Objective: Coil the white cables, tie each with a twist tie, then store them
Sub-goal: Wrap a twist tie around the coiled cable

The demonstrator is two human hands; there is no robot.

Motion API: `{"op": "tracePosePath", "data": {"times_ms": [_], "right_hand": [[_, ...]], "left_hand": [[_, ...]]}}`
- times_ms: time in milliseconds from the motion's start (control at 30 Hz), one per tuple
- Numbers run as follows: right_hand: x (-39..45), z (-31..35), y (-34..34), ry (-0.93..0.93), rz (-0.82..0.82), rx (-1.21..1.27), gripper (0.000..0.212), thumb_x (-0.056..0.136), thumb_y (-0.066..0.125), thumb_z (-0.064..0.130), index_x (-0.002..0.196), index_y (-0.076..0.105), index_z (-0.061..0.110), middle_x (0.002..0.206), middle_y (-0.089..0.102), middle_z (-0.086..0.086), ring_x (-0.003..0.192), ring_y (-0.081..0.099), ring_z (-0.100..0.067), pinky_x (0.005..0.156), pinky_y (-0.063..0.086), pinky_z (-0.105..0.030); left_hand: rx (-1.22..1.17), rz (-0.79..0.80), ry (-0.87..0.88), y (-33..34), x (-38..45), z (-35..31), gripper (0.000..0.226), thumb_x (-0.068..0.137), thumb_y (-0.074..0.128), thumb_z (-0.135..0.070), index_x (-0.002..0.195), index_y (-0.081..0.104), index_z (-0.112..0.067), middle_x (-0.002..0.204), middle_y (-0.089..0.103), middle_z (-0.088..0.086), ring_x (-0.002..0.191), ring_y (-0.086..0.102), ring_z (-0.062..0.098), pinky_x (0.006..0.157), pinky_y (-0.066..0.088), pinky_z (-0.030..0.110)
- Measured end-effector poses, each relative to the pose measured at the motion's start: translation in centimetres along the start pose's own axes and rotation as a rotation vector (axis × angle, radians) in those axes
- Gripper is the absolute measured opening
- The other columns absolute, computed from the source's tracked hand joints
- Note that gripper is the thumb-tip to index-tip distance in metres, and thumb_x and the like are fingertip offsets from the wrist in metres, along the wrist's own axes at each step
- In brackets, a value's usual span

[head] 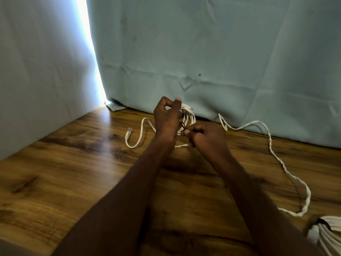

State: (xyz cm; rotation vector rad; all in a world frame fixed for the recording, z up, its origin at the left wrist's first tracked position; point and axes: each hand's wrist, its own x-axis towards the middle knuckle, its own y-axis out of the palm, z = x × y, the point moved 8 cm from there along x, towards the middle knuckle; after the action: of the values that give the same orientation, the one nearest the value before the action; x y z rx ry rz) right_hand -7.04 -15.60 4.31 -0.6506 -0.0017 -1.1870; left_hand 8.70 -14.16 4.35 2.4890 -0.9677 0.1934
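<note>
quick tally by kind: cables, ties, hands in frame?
White cables: 3 - the coil held in the hands, a loose cable trailing on the floor at right, a bundle at the bottom right corner, partly cut off
Dark twist tie: 1
Hands: 2 - left hand, right hand
Total: 6

Both bare forearms stretched forward and converging, left hand [167,119] raised with back to camera, thumb and forefinger tips meeting, right hand [204,134] just beside and lower, fingers curled tight, thumb pressed to forefinger
</note>
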Motion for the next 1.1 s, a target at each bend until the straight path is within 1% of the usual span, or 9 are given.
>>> {"op": "tracePosePath", "data": {"times_ms": [100, 200, 333, 467, 567, 667, 767, 867, 1100], "right_hand": [[-0.1, -0.6, -1.3, 0.011, -0.195, 0.012, 0.013, 0.089, 0.072, 0.033, 0.094, 0.083, 0.028, 0.067, 0.072, 0.01, 0.071, 0.07, -0.013, 0.074, 0.056, -0.036], [-0.3, -1.5, -2.1, 0.069, -0.322, 0.172, 0.012, 0.09, 0.073, 0.024, 0.091, 0.083, 0.03, 0.062, 0.073, 0.005, 0.064, 0.069, -0.01, 0.069, 0.055, -0.035], [-0.6, -2.8, -1.8, 0.204, -0.351, 0.481, 0.017, 0.089, 0.071, 0.01, 0.082, 0.083, 0.02, 0.06, 0.07, -0.005, 0.049, 0.054, -0.009, 0.055, 0.04, -0.027], [-0.7, -2.5, -1.0, 0.253, -0.33, 0.636, 0.021, 0.094, 0.064, 0.001, 0.088, 0.08, 0.013, 0.064, 0.067, -0.001, 0.049, 0.052, -0.005, 0.045, 0.038, -0.018], [-1.0, -2.8, -0.2, 0.346, -0.304, 0.732, 0.024, 0.096, 0.059, 0.004, 0.08, 0.075, 0.013, 0.063, 0.061, -0.002, 0.042, 0.045, -0.006, 0.042, 0.031, -0.02], [-1.6, -2.7, -0.2, 0.385, -0.316, 0.81, 0.029, 0.096, 0.054, 0.0, 0.073, 0.068, 0.01, 0.054, 0.056, 0.0, 0.034, 0.042, -0.004, 0.037, 0.029, -0.018], [-1.6, -2.5, -0.5, 0.326, -0.337, 0.86, 0.03, 0.098, 0.052, -0.003, 0.073, 0.066, 0.006, 0.056, 0.057, -0.006, 0.034, 0.045, -0.007, 0.036, 0.033, -0.016], [-1.3, -2.6, -0.5, 0.275, -0.333, 0.867, 0.029, 0.1, 0.051, -0.004, 0.077, 0.067, 0.003, 0.063, 0.059, -0.013, 0.037, 0.049, -0.011, 0.036, 0.035, -0.016], [-0.5, -3.4, -0.2, 0.24, -0.338, 0.791, 0.027, 0.101, 0.054, -0.003, 0.081, 0.072, 0.003, 0.065, 0.065, -0.011, 0.047, 0.056, -0.018, 0.05, 0.047, -0.025]], "left_hand": [[-0.001, 0.121, 0.063, 2.1, -1.4, -0.6, 0.039, 0.099, 0.069, -0.032, 0.07, 0.045, -0.019, 0.069, 0.05, 0.016, 0.06, 0.056, 0.027, 0.052, 0.045, 0.031], [-0.004, 0.208, 0.084, 3.7, -2.8, -0.5, 0.042, 0.103, 0.063, -0.033, 0.073, 0.043, -0.012, 0.062, 0.044, 0.019, 0.05, 0.045, 0.022, 0.046, 0.037, 0.027], [-0.028, 0.221, 0.032, 4.4, -3.5, 0.1, 0.041, 0.103, 0.061, -0.024, 0.069, 0.041, -0.014, 0.062, 0.043, 0.016, 0.045, 0.039, 0.021, 0.041, 0.034, 0.024], [-0.026, 0.226, -0.007, 4.1, -3.6, 0.2, 0.037, 0.103, 0.061, -0.019, 0.07, 0.046, -0.011, 0.058, 0.047, 0.014, 0.039, 0.046, 0.014, 0.041, 0.037, 0.024], [0.001, 0.244, -0.104, 4.2, -3.5, 1.3, 0.022, 0.102, 0.062, -0.02, 0.094, 0.059, 0.0, 0.057, 0.055, 0.004, 0.041, 0.048, 0.011, 0.043, 0.04, 0.023], [-0.042, 0.239, -0.238, 4.5, -3.9, 2.3, 0.029, 0.1, 0.062, -0.013, 0.119, 0.058, 0.009, 0.067, 0.06, 0.006, 0.04, 0.052, 0.007, 0.039, 0.04, 0.018], [0.0, 0.309, -0.237, 5.0, -4.3, 2.0, 0.023, 0.101, 0.058, -0.013, 0.097, 0.067, 0.008, 0.053, 0.056, 0.002, 0.035, 0.045, 0.005, 0.036, 0.031, 0.015], [0.044, 0.372, -0.232, 5.2, -4.4, 2.0, 0.038, 0.1, 0.056, -0.018, 0.065, 0.057, -0.005, 0.042, 0.043, 0.001, 0.031, 0.033, 0.011, 0.042, 0.022, 0.022], [0.041, 0.337, -0.322, 4.7, -3.9, 2.7, 0.026, 0.091, 0.061, -0.021, 0.081, 0.065, 0.002, 0.047, 0.04, 0.01, 0.034, 0.031, 0.02, 0.045, 0.028, 0.025]]}}
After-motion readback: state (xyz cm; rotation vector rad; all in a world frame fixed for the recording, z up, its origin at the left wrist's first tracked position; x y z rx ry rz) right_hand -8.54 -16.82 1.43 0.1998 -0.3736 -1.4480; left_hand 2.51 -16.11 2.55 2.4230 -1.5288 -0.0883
